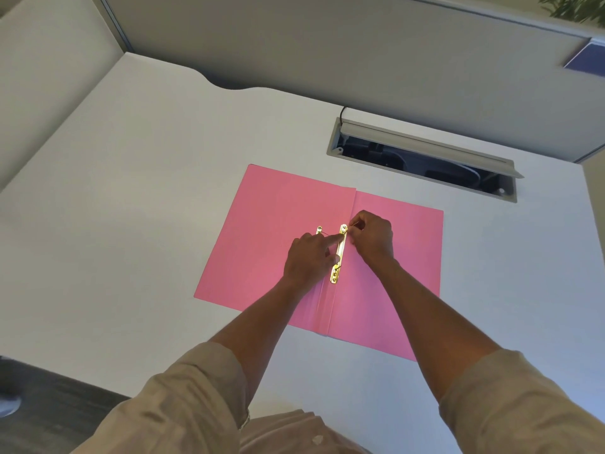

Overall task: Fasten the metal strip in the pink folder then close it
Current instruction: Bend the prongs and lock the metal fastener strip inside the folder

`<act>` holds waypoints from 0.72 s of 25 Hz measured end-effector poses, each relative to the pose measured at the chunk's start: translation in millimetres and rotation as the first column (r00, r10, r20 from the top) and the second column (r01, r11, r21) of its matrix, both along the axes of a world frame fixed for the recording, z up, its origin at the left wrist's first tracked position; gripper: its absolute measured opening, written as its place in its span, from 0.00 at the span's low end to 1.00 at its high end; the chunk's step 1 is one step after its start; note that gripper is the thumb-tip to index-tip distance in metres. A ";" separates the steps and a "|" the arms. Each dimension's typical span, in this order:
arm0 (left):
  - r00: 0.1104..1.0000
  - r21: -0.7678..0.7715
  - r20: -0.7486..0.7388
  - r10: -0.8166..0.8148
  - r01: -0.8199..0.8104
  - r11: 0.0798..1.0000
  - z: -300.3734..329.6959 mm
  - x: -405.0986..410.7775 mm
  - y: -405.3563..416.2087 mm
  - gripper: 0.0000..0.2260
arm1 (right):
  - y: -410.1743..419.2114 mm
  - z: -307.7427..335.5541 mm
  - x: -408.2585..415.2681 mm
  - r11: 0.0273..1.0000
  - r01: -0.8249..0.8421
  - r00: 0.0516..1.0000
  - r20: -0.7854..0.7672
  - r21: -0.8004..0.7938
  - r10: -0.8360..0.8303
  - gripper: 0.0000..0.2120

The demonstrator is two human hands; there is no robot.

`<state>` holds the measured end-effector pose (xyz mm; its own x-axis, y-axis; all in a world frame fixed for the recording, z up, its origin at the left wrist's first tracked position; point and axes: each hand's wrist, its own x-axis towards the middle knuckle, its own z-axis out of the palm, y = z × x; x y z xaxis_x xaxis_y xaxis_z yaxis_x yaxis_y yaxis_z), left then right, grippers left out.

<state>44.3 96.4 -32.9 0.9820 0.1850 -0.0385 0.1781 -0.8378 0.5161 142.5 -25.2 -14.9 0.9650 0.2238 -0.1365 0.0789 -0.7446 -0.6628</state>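
Sleeves [183, 398] rolled to the elbow fill the near edge of my view, both forearms reaching out over the white desk [131, 191]. From the left: the pink folder [262, 217] lies fully open and flat, about mid-desk, a little toward the right side, below the cable hatch [422, 158] at the far edge. My left hand [309, 260] rests on the left leaf, forefinger stretched out and pressing on the metal strip [340, 253]; it grips nothing that I can see. A small gold piece [319, 229] sits just left of the strip's far end. My right hand [371, 234] is curled, fingertips pinched at that far end, apparently on a thin prong, though I cannot make it out clearly. I judge the fastening half done at best; closing is still to come. The strip's long axis runs along the fold, near end toward me, far end toward the hatch.
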 end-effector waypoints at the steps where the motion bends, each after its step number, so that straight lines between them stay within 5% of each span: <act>1: 1.000 0.019 0.004 -0.011 0.011 1.000 -0.8 0.4 0.0 0.19 | 0.3 -0.6 0.5 1.000 -0.017 1.000 0.019 -0.012 0.017 0.04; 18: 0.996 0.132 -0.046 -0.079 0.084 0.988 -1.9 0.9 2.0 0.19 | -2.0 -8.3 -0.1 0.941 -0.278 0.909 0.262 -0.193 0.323 0.02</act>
<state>45.2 98.5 -34.8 0.9922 0.1102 -0.0586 0.1244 -0.9112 0.3927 142.4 -27.2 -23.1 0.8576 0.5079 0.0806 0.4837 -0.7434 -0.4620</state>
